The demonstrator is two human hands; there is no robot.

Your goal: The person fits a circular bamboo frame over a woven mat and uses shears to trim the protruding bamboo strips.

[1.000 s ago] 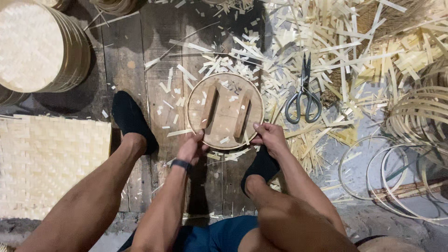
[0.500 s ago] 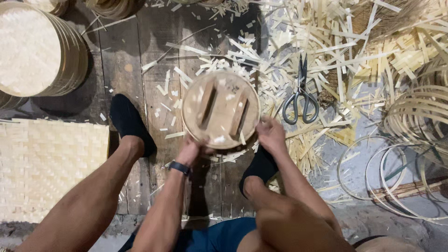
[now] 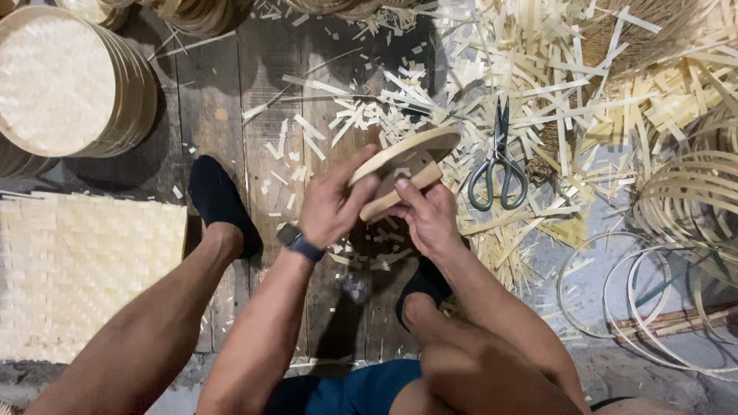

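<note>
The round wooden disc point(image 3: 411, 157) is tilted steeply, so only its pale rim and a slice of its underside show; 1 wooden cross-batten is visible, the rest lies behind the fingers. It is lifted clear of the dark plank floor point(image 3: 223, 100), above the scatter of short bamboo offcuts point(image 3: 369, 115). The left hand point(image 3: 330, 204) clamps the near edge, fingers curled over the rim and thumb underneath; a dark wristband sits just below it. The right hand point(image 3: 427, 215) pinches the batten, thumb pressed on top and the other fingers wrapped out of sight beneath.

Both feet in black socks rest on the planks; the right one is half hidden under the hands. Grey-handled scissors point(image 3: 498, 165) lie closed among long flat bamboo strips point(image 3: 615, 84) just right of the disc. Thin bent bamboo hoops point(image 3: 653, 292) overlap on the grey ground at the right and are cut off by the frame edge. At the upper left a stack of round woven lids point(image 3: 65, 84) is partly cropped, its top finely plaited. A flat woven bamboo mat point(image 3: 77, 269) with a chequered weave runs off the left edge.
</note>
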